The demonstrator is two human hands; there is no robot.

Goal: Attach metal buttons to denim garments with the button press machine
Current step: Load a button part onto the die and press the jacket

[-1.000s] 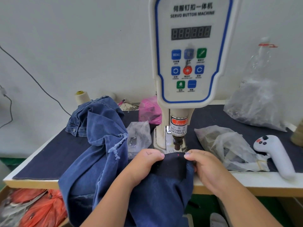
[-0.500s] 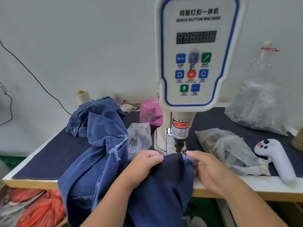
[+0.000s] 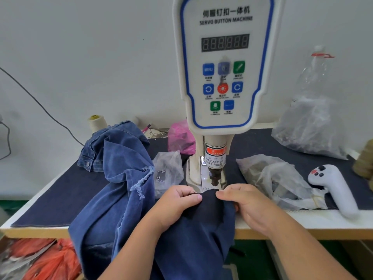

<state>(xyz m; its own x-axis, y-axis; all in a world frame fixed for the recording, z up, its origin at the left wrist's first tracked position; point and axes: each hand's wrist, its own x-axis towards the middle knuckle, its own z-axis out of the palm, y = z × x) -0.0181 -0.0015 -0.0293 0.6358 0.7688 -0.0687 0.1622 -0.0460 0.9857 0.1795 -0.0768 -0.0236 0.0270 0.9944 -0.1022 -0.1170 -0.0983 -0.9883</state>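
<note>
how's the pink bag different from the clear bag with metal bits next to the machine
The pink bag is tinted pink and sits further back, partly hidden behind the machine's column. The clear bag is colourless, so its small metal pieces show through, and it lies nearer, beside the denim garment. What the pink bag holds cannot be made out. Both are crumpled thin plastic, left of the machine.

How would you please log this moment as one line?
left hand pinches denim | right hand pinches denim | denim edge at press

- Left grip [image 3: 177,203]: fingers curled, thumb pinching fabric, forearm reaching up from below.
- Right grip [image 3: 245,205]: fingers curled, pinching too, close beside.
</note>
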